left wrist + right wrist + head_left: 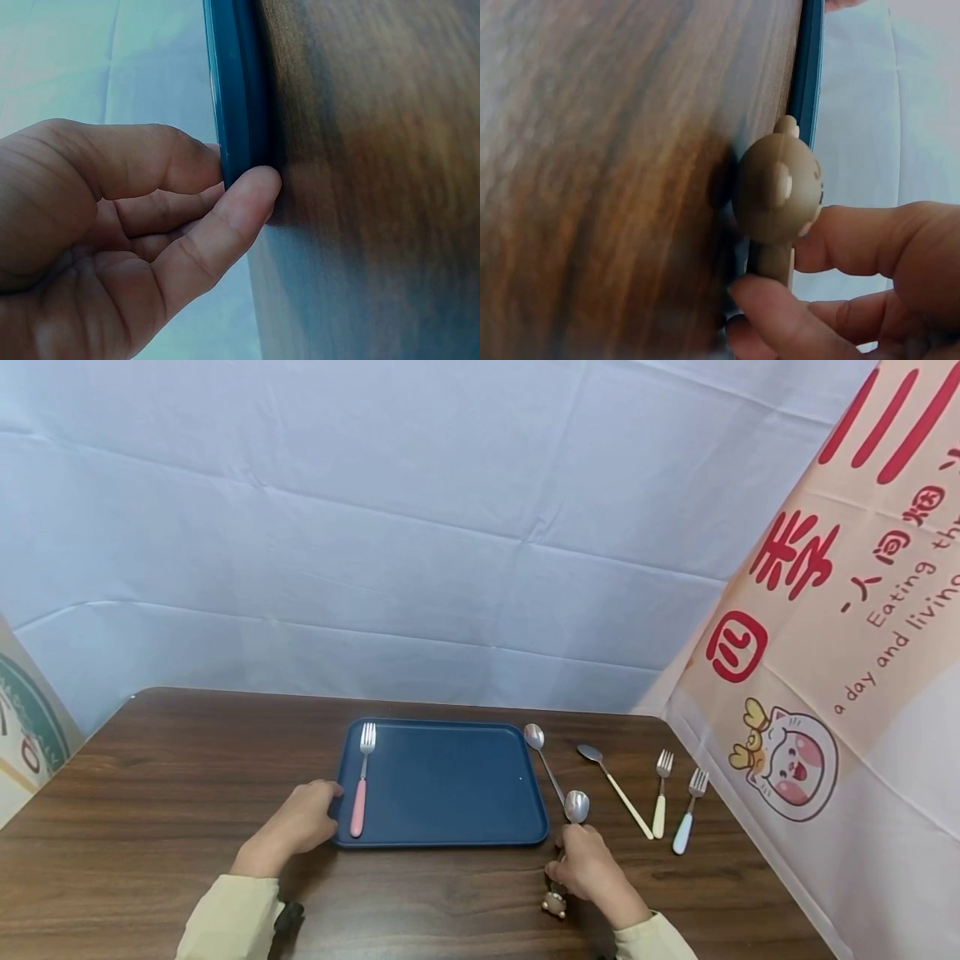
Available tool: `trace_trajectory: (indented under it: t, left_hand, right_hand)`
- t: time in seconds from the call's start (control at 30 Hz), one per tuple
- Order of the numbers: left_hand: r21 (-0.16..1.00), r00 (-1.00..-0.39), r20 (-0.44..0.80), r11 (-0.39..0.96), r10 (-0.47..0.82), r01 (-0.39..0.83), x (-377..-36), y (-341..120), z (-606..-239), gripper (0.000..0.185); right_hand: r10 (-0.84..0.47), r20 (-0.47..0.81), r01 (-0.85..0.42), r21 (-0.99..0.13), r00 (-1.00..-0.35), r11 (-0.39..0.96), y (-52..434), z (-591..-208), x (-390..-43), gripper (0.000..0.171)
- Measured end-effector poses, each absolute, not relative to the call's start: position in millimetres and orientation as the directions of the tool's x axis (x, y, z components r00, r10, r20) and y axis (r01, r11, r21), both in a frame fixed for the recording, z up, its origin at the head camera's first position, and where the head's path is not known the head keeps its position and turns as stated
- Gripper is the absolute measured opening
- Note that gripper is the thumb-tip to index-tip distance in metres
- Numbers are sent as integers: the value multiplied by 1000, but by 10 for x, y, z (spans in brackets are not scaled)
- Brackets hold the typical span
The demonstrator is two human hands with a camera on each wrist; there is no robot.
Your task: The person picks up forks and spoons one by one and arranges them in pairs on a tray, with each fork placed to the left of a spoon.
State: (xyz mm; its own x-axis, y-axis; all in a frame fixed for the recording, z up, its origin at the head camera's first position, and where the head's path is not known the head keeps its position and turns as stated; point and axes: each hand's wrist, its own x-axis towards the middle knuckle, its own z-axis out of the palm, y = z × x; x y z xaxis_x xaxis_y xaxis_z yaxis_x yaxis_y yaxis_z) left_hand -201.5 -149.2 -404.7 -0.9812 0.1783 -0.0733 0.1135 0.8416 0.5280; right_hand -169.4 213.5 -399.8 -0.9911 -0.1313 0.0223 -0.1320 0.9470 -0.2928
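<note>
A dark blue tray (450,785) lies on the wooden table, with a pink-handled fork (358,806) near its left side. My left hand (300,817) pinches the tray's left edge between thumb and fingers; the left wrist view shows the rim (236,97) between them. Off the tray's lower right corner, my right hand (592,864) grips the handle of a spoon (577,806). That handle ends in a brown bear head (776,187), seen close up in the right wrist view. The fingers cover the middle of this spoon.
Right of the tray lie a metal spoon (535,737), a cream-handled spoon (626,802), a cream-handled fork (660,814) and a light-blue-handled fork (682,833). A pale cloth (375,568) hangs behind the table, and a printed cloth (847,635) hangs along the right.
</note>
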Motion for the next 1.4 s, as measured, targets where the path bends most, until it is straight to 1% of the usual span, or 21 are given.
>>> trace_trajectory:
  t: [0.13,0.27,0.5,0.77,1.4]
  left_hand:
    - [527,-981,-68,841,182,120,-2019,-1489,-4051,42]
    - [529,-982,-66,840,179,118,-2014,-1486,-4056,42]
    - [531,-982,-78,841,173,106,-2014,-1491,-4054,43]
    - [514,-981,-29,844,193,151,-2030,-1523,-4067,41]
    - [530,-981,-76,841,179,112,-2027,-1511,-4064,43]
  right_hand:
    - [-131,22,-131,-301,-991,945,2143,-3998,-1698,18]
    - [-126,39,-132,-326,-991,936,2177,-3995,-1700,21]
    - [-108,29,-110,-380,-994,918,2220,-3917,-1730,25]
    - [-111,69,-130,-415,-991,900,2198,-3808,-1757,30]
    - [-127,94,-156,-426,-987,891,2178,-3851,-1764,29]
